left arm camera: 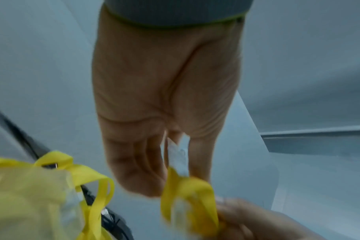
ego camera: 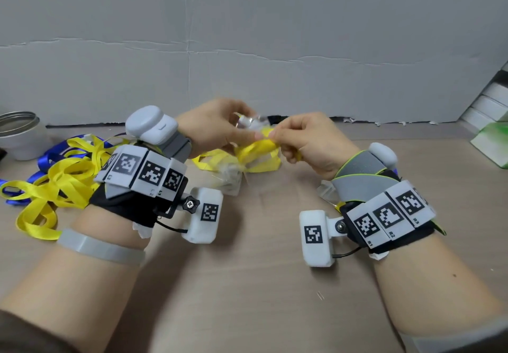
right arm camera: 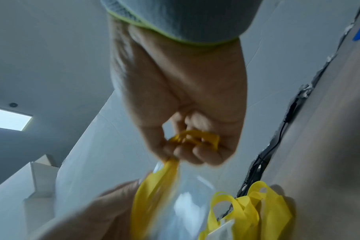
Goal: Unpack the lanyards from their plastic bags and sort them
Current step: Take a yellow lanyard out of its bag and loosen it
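Above the middle of the surface (ego camera: 261,284), toward its far edge, the left hand (ego camera: 211,127) pinched the clear plastic bag (ego camera: 248,121) at its mouth while the right hand (ego camera: 308,143) had its fingers curled round the yellow lanyard (ego camera: 265,138), part of which was out of the bag. The wrist views were blurred, but the right one showed yellow ribbon bunched inside the curled fingers (right arm camera: 195,152).

The step in hand was probably drawing the lanyard clear of its bag. To do it well, the left hand should keep its hold on the film alone, not on ribbon through the film, and the right should pull straight away along the bag's length, so the metal clip, hidden here, does not catch the mouth. A firm grasp on several folds at once should bring the bundle out whole, not as one trailing loop.

Counted: one lanyard in the hands; one bagged yellow bundle (ego camera: 242,168) lying just beneath them; one loose heap of yellow and blue lanyards (ego camera: 55,176) at the left edge, too tangled to number; one metal cup (ego camera: 19,135) at the far left corner.
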A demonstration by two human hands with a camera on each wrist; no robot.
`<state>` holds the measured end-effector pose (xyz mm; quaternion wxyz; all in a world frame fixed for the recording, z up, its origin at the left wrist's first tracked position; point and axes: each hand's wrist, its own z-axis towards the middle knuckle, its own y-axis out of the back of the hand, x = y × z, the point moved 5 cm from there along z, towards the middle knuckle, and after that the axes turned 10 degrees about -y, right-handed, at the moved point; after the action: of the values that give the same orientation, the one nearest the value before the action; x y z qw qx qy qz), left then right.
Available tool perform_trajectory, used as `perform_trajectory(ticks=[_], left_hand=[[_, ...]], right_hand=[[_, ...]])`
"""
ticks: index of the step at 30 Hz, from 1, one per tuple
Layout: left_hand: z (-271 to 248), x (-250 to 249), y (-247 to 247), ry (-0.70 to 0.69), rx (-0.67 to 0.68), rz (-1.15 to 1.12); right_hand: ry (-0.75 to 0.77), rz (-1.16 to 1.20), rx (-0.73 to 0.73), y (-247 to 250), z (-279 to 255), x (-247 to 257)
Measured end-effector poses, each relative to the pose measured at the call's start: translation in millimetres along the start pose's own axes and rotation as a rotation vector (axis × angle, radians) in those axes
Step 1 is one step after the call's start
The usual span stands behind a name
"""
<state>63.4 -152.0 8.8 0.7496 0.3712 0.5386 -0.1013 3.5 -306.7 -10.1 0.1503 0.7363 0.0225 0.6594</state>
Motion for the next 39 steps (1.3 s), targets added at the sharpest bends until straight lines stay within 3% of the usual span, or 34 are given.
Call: perform_trajectory(ticks=[3, 8, 13, 19, 24, 28, 34, 39], left_hand=[[4, 1, 4, -0.009, -0.183, -0.198], [6, -6, -9, -0.052, -0.183, -0.424], [5, -4, -8, -0.046, -0.218, -0.409], [4, 6, 5, 0.023, -0.241, -0.343], [2, 5, -2, 0.093, -0.183, -0.354], [1, 1, -11, 0.108, -0.118, -0.386], [2, 1, -9, 0.126, -0.133, -0.399], [2, 2, 0, 0.153, -0.261, -0.482]], right_hand=[[0.048, 0.187, -0.18, 17, 5, 3], [0.073, 0.278, -0.212, 22, 5, 4], [0.061, 0.234, -0.179, 19, 5, 3], [0.025, -0.017, -0.233, 32, 2, 2], [0.174, 0.064, -0.391, 42, -2, 14], [0.284, 0.076, -0.428, 32, -5, 22], [0.391, -0.01, -0.437, 24, -11, 30], [0.373, -0.083, -0.466, 24, -12, 31]])
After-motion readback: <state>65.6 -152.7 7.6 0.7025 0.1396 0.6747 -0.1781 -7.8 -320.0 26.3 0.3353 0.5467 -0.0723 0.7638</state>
